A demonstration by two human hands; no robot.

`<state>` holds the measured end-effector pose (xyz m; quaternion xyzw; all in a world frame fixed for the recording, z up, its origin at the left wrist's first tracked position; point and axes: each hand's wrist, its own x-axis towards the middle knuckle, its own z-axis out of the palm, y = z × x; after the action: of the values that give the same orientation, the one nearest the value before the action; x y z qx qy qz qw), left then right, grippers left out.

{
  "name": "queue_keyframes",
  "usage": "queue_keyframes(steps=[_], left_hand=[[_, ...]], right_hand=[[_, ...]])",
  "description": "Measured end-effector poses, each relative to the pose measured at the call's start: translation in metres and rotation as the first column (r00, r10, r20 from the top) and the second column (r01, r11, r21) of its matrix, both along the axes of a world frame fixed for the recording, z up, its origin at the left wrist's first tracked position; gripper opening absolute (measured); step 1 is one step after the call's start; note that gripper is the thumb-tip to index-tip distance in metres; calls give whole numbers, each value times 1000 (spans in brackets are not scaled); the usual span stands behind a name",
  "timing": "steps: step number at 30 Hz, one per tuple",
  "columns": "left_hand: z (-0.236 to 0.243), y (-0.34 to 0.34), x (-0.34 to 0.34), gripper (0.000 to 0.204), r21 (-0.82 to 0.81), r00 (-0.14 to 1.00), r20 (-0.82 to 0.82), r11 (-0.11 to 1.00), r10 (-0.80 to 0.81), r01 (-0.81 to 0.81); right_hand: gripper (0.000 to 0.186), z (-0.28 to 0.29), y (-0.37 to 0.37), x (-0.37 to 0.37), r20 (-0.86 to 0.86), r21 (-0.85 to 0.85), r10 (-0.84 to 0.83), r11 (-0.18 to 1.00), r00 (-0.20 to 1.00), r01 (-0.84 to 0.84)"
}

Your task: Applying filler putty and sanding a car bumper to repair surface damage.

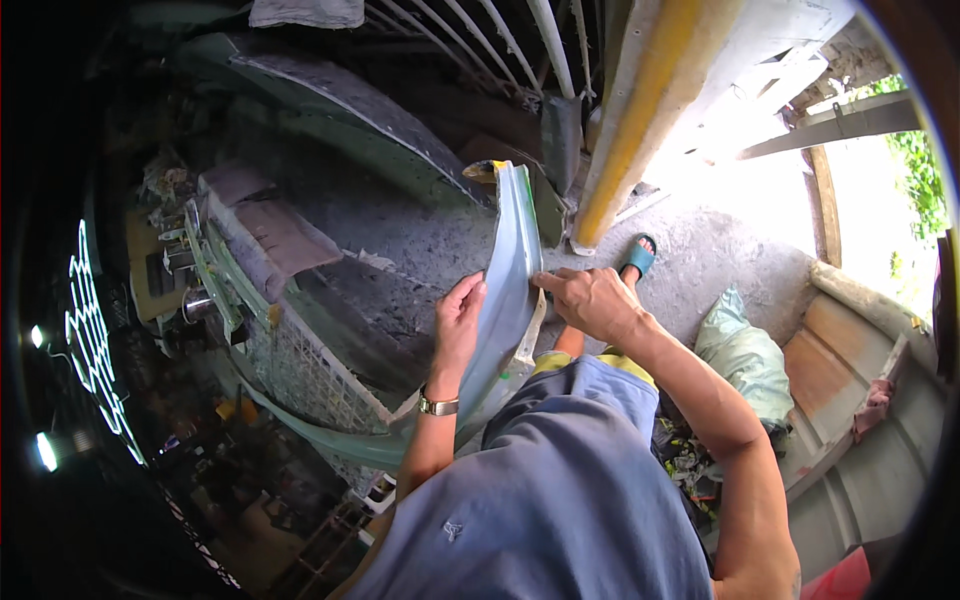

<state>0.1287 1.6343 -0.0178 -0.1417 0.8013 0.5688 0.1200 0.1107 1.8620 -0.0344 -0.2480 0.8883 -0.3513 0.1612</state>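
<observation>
A long, curved pale blue-grey panel point(507, 262), which looks like a vehicle bumper, rises from beside my waist toward the middle of the view. Its far tip has a yellow-orange patch, and its lower part sweeps away to the left. My left hand point(461, 318), with a metal watch on the wrist, closes against the panel's left edge; its fingertips are partly hidden. Across from it, my right hand point(592, 300) has bent fingers and grips the right edge between thumb and forefinger. Whether a small piece sits under those fingertips cannot be made out.
A white lattice crate point(318, 362) and a metal cup point(198, 304) lie left. Brown cardboard point(285, 238) sits beyond them. A yellow-striped post point(628, 130) stands ahead. At right are a pale green sack point(742, 352) and large ribbed panels point(850, 455). My sandalled foot point(638, 258) rests on concrete.
</observation>
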Motion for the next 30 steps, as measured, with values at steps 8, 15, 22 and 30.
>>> queue_keyframes(steps=[8, 15, 22, 30], left_hand=[[5, 1, -3, 21, -36, 998, -13, 998, -53, 53], [6, -3, 0, 24, 35, 999, 37, 999, -32, 31], [0, -4, 0, 24, 38, 999, 25, 999, -27, 27], [0, -3, 2, 22, 19, 999, -32, 999, -29, 30]], right_hand=[[29, 7, -2, 0, 72, 6, 12, 1000, 997, -12], [27, 6, 5, -18, 117, -80, -53, 995, 992, 63], [29, 0, -5, -9, 30, 9, 38, 999, 999, -38], [26, 17, 0, -14, 340, -87, -117, 984, 933, 155]])
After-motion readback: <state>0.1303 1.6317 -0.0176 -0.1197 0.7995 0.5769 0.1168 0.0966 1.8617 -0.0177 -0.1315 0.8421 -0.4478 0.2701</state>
